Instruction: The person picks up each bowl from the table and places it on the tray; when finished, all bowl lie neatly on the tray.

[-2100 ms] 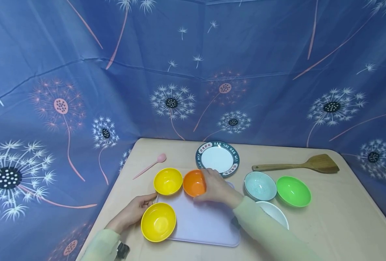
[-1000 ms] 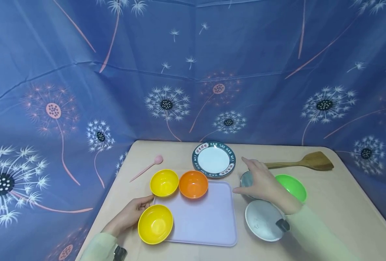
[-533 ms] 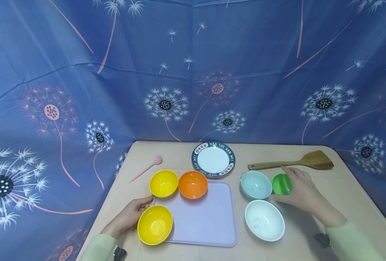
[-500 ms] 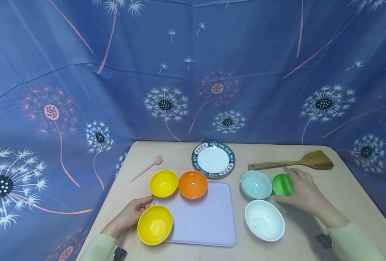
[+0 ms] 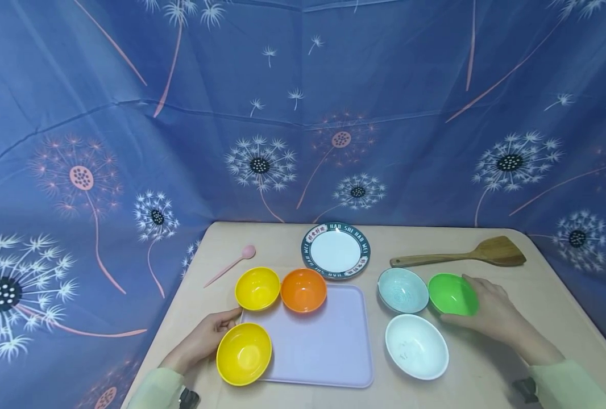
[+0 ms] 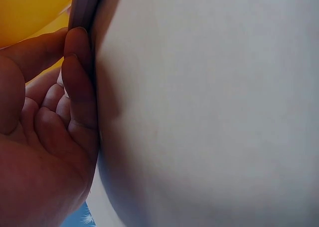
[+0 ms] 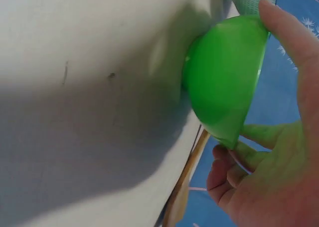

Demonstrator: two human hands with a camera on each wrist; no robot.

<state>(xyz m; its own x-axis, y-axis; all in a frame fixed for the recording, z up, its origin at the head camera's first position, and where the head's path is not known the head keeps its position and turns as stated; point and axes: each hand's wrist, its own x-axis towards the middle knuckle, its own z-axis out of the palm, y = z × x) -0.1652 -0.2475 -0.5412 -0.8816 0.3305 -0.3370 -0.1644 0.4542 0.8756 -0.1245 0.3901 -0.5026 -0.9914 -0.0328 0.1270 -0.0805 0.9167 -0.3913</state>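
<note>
Green bowl (image 5: 453, 294) is the piece in hand; working from the left of the table, the left hand (image 5: 207, 339) lies at about 8 o'clock of the lilac tray (image 5: 317, 344), its relaxed fingers (image 6: 79, 82) pressed flat against the tray's edge beside the near yellow bowl (image 5: 244, 353), pinching nothing. That steadying push looks worth keeping so the tray does not slide. On the tray's far edge sit a second yellow bowl (image 5: 257, 288) and an orange bowl (image 5: 303, 289). Further right stand a teal bowl (image 5: 402, 290) and a white bowl (image 5: 416, 346). The green bowl rests on the table at 3 o'clock of the teal one, just beside it. The right hand (image 5: 492, 311) cups its far and right side, thumb (image 7: 284, 30) over the rim, fingers curled beneath. A firm rim grip and a straight lift should clear the teal bowl.
</note>
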